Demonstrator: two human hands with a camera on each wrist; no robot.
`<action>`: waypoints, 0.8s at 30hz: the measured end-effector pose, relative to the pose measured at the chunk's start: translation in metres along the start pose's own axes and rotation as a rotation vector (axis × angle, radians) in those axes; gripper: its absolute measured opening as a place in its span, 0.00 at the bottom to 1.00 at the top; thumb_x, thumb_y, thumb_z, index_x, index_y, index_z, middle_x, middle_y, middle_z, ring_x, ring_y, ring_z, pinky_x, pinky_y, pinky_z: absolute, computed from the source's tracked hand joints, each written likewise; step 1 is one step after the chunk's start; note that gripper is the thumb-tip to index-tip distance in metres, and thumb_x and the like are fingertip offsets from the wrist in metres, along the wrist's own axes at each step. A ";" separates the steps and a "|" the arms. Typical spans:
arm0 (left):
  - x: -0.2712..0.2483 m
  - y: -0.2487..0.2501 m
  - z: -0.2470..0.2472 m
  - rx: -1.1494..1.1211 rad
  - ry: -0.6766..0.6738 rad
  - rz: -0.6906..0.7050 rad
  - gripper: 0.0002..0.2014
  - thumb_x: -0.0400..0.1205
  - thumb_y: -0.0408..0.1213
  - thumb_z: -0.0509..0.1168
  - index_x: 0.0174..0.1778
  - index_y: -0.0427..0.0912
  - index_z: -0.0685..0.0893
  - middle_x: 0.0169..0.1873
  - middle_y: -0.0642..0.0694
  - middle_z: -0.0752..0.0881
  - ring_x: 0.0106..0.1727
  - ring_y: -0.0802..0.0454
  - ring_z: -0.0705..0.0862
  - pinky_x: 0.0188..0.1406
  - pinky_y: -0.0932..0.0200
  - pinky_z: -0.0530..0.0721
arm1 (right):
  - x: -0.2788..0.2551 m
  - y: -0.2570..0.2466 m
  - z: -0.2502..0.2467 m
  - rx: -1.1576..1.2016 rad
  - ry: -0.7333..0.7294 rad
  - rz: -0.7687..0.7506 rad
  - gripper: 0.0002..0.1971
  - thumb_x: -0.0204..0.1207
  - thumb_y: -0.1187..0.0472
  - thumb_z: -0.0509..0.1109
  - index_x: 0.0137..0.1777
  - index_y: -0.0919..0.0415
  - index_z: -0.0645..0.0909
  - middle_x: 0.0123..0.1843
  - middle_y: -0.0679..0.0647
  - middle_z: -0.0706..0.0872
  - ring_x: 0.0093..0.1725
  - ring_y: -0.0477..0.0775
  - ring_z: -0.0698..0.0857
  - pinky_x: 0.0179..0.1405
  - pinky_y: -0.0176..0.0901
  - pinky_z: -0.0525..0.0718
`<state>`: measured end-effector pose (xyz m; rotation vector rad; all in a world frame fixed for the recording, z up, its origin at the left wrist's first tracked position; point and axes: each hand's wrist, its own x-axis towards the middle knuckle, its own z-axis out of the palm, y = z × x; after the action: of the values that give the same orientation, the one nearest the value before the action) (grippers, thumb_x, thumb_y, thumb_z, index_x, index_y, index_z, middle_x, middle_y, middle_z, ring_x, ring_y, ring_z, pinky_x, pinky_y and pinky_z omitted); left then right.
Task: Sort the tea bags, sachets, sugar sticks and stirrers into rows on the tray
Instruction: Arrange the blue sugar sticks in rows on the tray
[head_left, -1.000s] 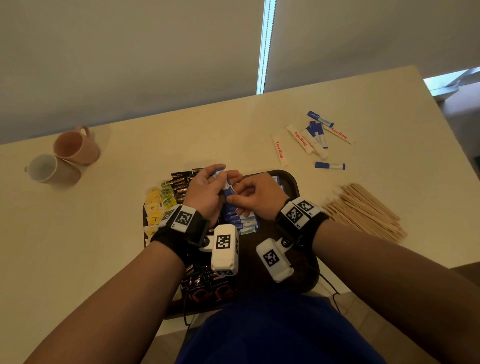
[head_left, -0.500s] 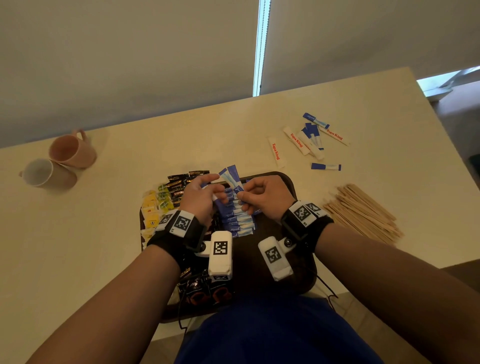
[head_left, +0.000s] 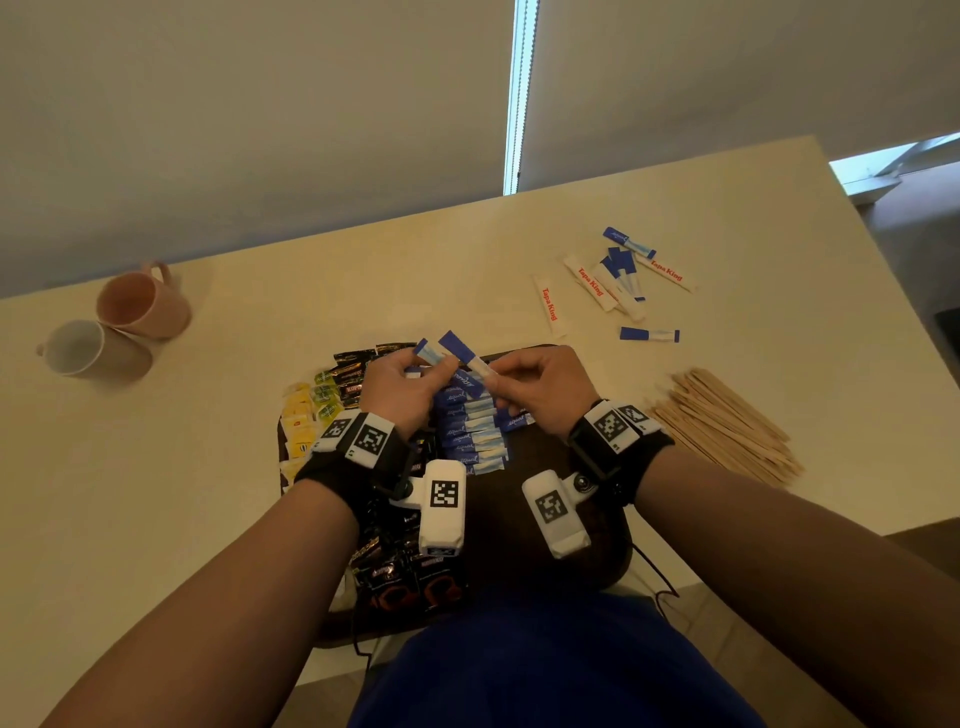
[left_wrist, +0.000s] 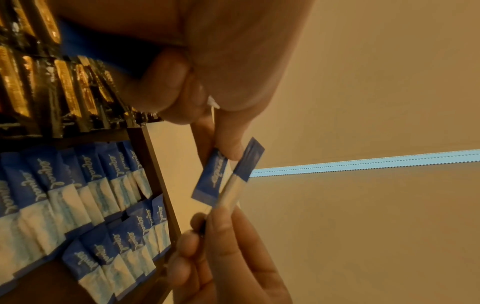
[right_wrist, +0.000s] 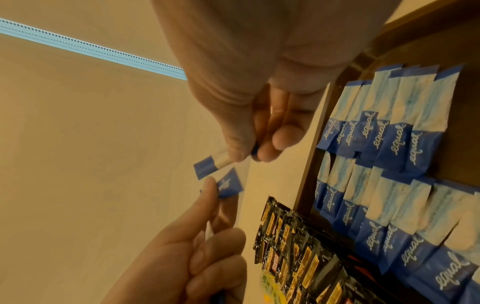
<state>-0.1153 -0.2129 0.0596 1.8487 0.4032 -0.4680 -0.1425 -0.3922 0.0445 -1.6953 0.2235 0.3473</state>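
Observation:
A dark brown tray (head_left: 498, 519) holds yellow tea bags (head_left: 301, 421), black sachets (head_left: 353, 374) and rows of blue-and-white sugar sticks (head_left: 467, 436). My left hand (head_left: 431, 364) pinches one blue sugar stick (head_left: 427, 352) above the tray's far edge. My right hand (head_left: 493, 379) pinches a second blue sugar stick (head_left: 460, 349) right beside it. In the left wrist view the two sticks (left_wrist: 211, 174) (left_wrist: 242, 174) nearly touch. The right wrist view shows the right-hand stick (right_wrist: 207, 167) above the left-hand stick (right_wrist: 230, 185).
Loose blue sugar sticks (head_left: 623, 275) and white sachets with red print (head_left: 549, 304) lie on the table at the back right. A pile of wooden stirrers (head_left: 727, 426) sits right of the tray. A pink mug (head_left: 143, 304) and a white mug (head_left: 88, 348) lie at the far left.
Both hands were bunched together over the sugar-stick row. They have since drawn slightly apart, and two sticks now stand up from the fingers, one in each hand.

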 end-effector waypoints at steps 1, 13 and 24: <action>0.001 0.000 -0.002 0.048 0.005 0.019 0.09 0.83 0.42 0.72 0.48 0.39 0.87 0.25 0.55 0.80 0.16 0.66 0.76 0.18 0.72 0.70 | 0.000 0.001 -0.002 0.002 0.013 -0.009 0.04 0.77 0.67 0.76 0.49 0.60 0.89 0.37 0.59 0.90 0.32 0.47 0.86 0.33 0.36 0.87; 0.006 0.001 -0.011 0.116 -0.172 -0.094 0.13 0.88 0.45 0.64 0.49 0.38 0.85 0.33 0.42 0.83 0.16 0.60 0.71 0.14 0.67 0.66 | 0.003 -0.004 -0.016 0.036 0.034 -0.018 0.09 0.82 0.67 0.70 0.56 0.68 0.89 0.41 0.62 0.92 0.39 0.57 0.92 0.36 0.39 0.90; -0.003 0.004 -0.006 0.262 -0.309 0.087 0.06 0.82 0.45 0.72 0.42 0.49 0.88 0.41 0.56 0.87 0.41 0.61 0.85 0.34 0.72 0.76 | 0.005 -0.002 -0.005 0.026 -0.016 -0.029 0.13 0.77 0.65 0.76 0.61 0.61 0.85 0.34 0.61 0.91 0.30 0.54 0.87 0.34 0.40 0.86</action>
<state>-0.1146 -0.2084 0.0662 1.9941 0.0522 -0.7622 -0.1372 -0.3968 0.0450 -1.6683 0.1906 0.3346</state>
